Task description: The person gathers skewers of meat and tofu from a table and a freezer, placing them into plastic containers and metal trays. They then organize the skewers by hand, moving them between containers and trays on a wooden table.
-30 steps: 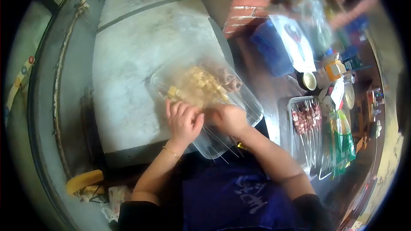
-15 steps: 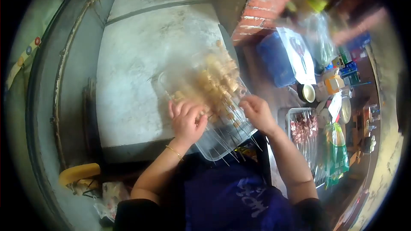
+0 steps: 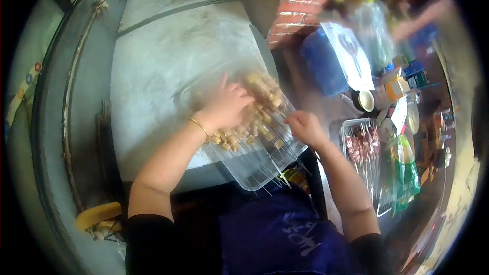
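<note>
A clear plastic tray (image 3: 250,177) holds many skewers (image 3: 267,94) threaded with pale yellow-brown food cubes, their bare metal sticks pointing toward me. My left hand (image 3: 230,104), a gold bangle at its wrist, reaches over the food end with fingers stretched and apart. Its fingertips are partly hazy, and food lies beside and below the palm. At the tray's right edge, my right hand (image 3: 306,129) is closed in a pinch close to the sticks. What it grips, if anything, is hidden.
A second tray (image 3: 344,145) of red meat skewers (image 3: 362,143) stands at the right, beside a green bag (image 3: 405,173). Behind are a cup (image 3: 365,101), a blue container (image 3: 323,63) and a brick pillar (image 3: 298,5). The pale worktop (image 3: 153,91) extends left.
My left hand has moved away from me, from the near side of the food to over its far part, uncovering cubes. The right hand stays closed at the tray's right edge. The view shifted slightly.
</note>
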The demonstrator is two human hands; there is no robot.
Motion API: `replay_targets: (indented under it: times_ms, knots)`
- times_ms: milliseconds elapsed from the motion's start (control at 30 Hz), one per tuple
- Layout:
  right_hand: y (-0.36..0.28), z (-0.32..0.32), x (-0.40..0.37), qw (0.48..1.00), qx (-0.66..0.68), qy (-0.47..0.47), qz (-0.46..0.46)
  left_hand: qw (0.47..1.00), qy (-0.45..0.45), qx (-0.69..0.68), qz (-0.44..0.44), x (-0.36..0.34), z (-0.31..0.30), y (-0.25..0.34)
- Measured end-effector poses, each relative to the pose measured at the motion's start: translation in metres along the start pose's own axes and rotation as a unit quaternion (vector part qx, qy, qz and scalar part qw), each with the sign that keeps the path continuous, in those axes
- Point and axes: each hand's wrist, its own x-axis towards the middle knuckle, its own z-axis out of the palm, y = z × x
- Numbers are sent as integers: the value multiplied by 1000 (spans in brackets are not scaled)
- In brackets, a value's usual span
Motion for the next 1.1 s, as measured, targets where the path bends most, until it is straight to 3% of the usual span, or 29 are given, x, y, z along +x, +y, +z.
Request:
replay_targets:
  times_ms: [33,100,300,400,500,633,667,700,800,933,1100]
  knots:
    - [2,1,2,997,-63,22,-39,999,-46,-2,-13,1,-4,2]
    - [5,2,5,973,-189,64,-115,999,-48,-7,-15,0,-14,4]
    - [-1,11,1,966,-168,140,-139,996,-80,14,24,-22,-44,7]
    - [-14,14,-9,968,-127,160,-146,988,131,55,57,-46,-15,4]
    - [-31,30,-26,971,-84,161,-155,981,159,104,30,-60,-10,17]
    - [-30,63,-40,975,-155,64,-143,986,155,21,-54,-70,-1,29]
    - [-29,71,-42,963,-168,81,-197,985,160,-6,-62,-71,-3,34]
    - [-31,75,-45,959,-203,60,-186,983,165,-34,-70,-73,-5,37]
    - [-45,78,-54,946,-267,-15,-181,963,258,-81,-14,-79,15,33]
    - [-43,83,-51,917,-315,60,-236,994,104,25,4,-65,-1,34]
    - [-31,78,-39,920,-358,10,-158,985,172,-5,16,-61,9,37]
